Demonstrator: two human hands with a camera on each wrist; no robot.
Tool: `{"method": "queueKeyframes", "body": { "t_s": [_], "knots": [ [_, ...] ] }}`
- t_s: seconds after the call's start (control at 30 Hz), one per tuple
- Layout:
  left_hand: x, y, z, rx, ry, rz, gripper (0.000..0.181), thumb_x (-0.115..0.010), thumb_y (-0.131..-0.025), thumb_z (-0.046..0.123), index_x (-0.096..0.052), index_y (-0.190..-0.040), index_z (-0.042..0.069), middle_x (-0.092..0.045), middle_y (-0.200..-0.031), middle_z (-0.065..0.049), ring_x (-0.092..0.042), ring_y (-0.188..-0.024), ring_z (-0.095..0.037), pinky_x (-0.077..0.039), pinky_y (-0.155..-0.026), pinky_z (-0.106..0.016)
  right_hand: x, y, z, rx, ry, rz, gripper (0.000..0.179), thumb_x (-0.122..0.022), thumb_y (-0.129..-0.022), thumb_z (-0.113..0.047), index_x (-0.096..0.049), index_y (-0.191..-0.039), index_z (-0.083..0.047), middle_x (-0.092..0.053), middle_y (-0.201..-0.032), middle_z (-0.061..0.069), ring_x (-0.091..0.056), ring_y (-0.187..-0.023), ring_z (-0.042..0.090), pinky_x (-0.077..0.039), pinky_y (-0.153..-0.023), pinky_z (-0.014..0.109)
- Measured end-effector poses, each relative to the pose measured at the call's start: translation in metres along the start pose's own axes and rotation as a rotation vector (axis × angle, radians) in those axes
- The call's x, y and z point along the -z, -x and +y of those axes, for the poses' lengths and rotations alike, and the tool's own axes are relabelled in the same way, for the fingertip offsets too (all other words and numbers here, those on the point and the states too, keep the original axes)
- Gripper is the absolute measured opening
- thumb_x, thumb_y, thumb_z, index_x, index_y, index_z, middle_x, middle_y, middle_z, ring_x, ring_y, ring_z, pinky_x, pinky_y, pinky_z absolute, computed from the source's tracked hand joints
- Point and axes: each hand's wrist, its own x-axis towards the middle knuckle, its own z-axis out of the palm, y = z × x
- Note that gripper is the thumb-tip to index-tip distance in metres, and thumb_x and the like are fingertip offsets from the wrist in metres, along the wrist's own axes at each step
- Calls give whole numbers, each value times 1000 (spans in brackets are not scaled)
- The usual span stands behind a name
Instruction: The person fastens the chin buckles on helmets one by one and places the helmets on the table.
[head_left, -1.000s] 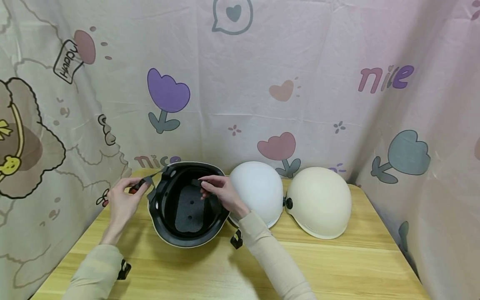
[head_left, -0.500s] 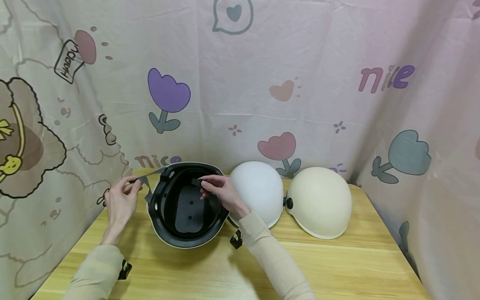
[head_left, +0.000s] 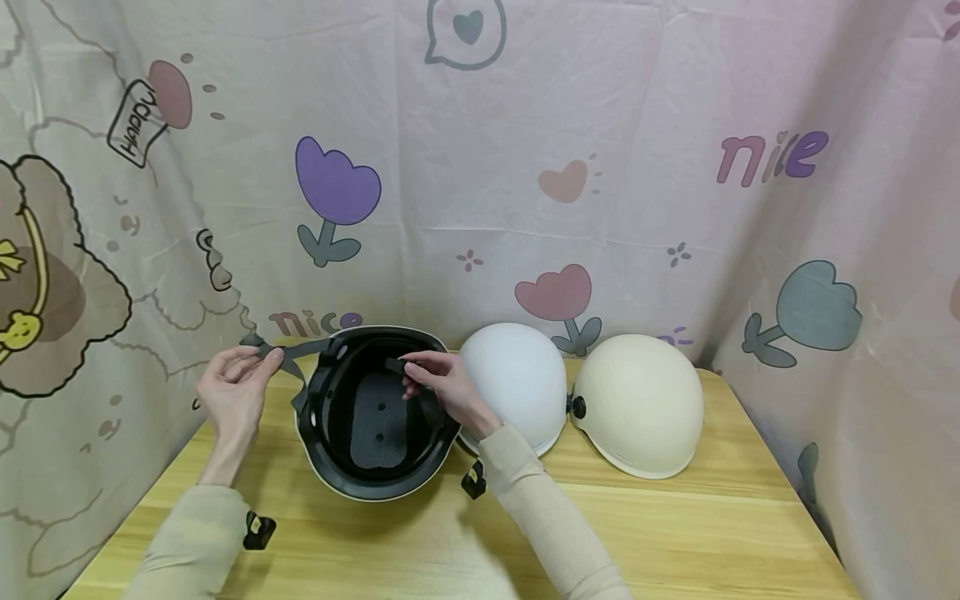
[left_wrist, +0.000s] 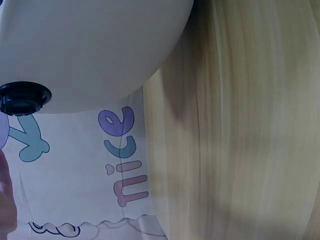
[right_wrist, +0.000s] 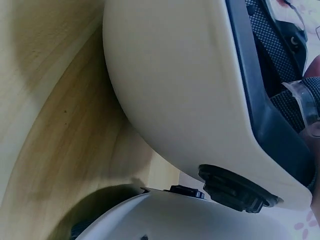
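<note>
Head view: I found the upturned helmet (head_left: pixel 378 433) on the table (head_left: pixel 712 533). At its left, the left hand (head_left: pixel 234 387) pinched a grey strap (head_left: pixel 309 347) running out from it; over its right side, the right hand (head_left: pixel 446 383) pinched a dark strap piece (head_left: pixel 395 365). The 2 hands stood well apart. To its right sat a white helmet (head_left: pixel 513 387) and, farther right, a cream helmet (head_left: pixel 637 404).

Left wrist view: I saw its pale shell (left_wrist: pixel 90 55) and 1 black fitting (left_wrist: pixel 25 97); the left hand's grip I could not tell there.

Right wrist view: I noted webbing (right_wrist: pixel 287 112) with a clear plastic piece (right_wrist: pixel 305 105).

Risk, in my judgement: uneven strap tension could roll its curved shell into the white helmet; a loose pinch could let the grey strap slip.
</note>
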Motion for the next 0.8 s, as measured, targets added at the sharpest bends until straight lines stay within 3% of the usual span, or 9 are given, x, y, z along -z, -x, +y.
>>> {"method": "queueKeyframes", "body": {
  "t_s": [0.1,0.17,0.27,0.33,0.4,0.5,0.6,0.7,0.8],
  "knots": [
    [-2,3,2,-9,-83,-18,43,-81,-81,3,-50,-106,21,-71,-76,22,-65,-66,7,-49,-63,-5,0,1,0,8,-4,5,34,-56,-100,-1,-53,-124,23,-69,-79,-4,-67,-65,8,-62,-70,26],
    [-5,6,3,-52,-155,-65,46,-75,-87,4,-45,-114,25,-70,-83,28,-59,-60,7,-44,-57,-6,0,1,1,13,-4,7,34,-56,-100,-1,-54,-124,23,-69,-79,-4,-67,-65,9,-62,-70,26],
    [-11,10,3,-156,-275,-175,36,-62,-97,8,-47,-128,19,-69,-92,36,-43,-52,5,-34,-50,-11,0,1,1,22,1,10,34,-57,-100,-1,-54,-124,22,-69,-79,-3,-67,-66,9,-62,-69,26],
    [-14,14,1,-223,-371,-248,29,-54,-103,11,-52,-131,12,-66,-97,36,-43,-59,7,-33,-55,-12,0,0,2,27,2,13,33,-58,-100,-1,-55,-123,22,-69,-80,-2,-67,-66,9,-62,-69,25],
    [-18,17,-1,-291,-438,-321,27,-47,-105,11,-56,-129,4,-69,-105,21,-50,-75,5,-35,-67,-8,0,0,2,28,4,16,32,-57,-100,-1,-55,-123,22,-69,-80,-2,-68,-66,10,-62,-69,25],
    [-22,19,-6,-421,-502,-415,21,-44,-103,4,-57,-117,-5,-63,-124,-10,-54,-123,-13,-31,-102,-7,0,0,2,24,-2,21,30,-56,-100,0,-56,-122,21,-69,-79,-2,-68,-65,10,-62,-68,25],
    [-27,19,-11,-573,-508,-509,13,-46,-96,-5,-56,-103,-7,-54,-133,-28,-39,-142,-42,-24,-124,-30,0,1,2,18,-12,23,31,-56,-100,0,-55,-123,22,-69,-79,-2,-67,-65,9,-62,-69,25],
    [-30,20,-15,-730,-563,-588,9,-48,-88,-5,-53,-95,-5,-56,-127,-28,-39,-139,-50,-27,-121,-53,-1,2,1,22,-24,21,33,-56,-100,-1,-54,-123,22,-69,-79,-2,-67,-66,9,-62,-69,25],
    [-32,21,-16,-883,-668,-640,8,-47,-84,0,-49,-90,-5,-54,-120,-27,-43,-133,-48,-31,-113,-56,-1,3,0,29,-31,17,31,-57,-100,-2,-57,-122,20,-69,-80,-2,-67,-66,9,-62,-70,25]
  ]
}}
